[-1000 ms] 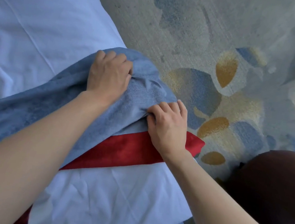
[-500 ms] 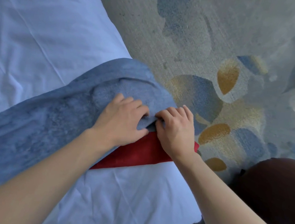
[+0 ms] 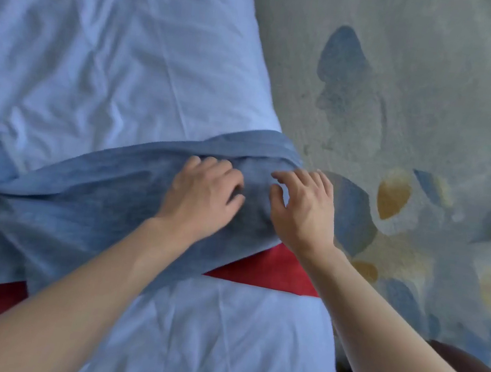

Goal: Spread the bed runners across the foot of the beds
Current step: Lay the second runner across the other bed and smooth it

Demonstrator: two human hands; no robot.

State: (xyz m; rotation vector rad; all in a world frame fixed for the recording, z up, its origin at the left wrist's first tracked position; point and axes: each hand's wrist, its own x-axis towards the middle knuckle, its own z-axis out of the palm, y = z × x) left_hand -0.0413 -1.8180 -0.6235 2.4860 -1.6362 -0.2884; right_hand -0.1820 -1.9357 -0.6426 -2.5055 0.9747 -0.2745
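Two hands work the blue-grey bed runner [image 3: 87,206] at centre frame, where it lies bunched across the white bed [image 3: 107,45] and runs off toward the left edge. Its end rides up in a rumpled fold just short of the bed's right side, with the patterned carpet [image 3: 416,120] beyond. A red band [image 3: 261,269] of the same piece, or perhaps a second layer beneath, shows at lower centre and again at lower left; the blur makes it hard to say which.

Left hand [image 3: 203,194] lies knuckles-up on the cloth with its fingers curled into a fold, so it appears to be gathering fabric. Right hand [image 3: 303,205] hovers at the runner's end with fingers bent and spread, thumb apart, grasping nothing that can be seen.

By its look the runner is soft, limp and fairly light: it drapes, creases and holds no shape. It should slide readily over the smooth sheet, so a pull at one point would likely drag a ridge rather than flatten it. Better hold is at the end hem, one hand near each corner, drawing it taut toward the bed's side and then smoothing with flat palms.

No brand, label or writing can be read anywhere.
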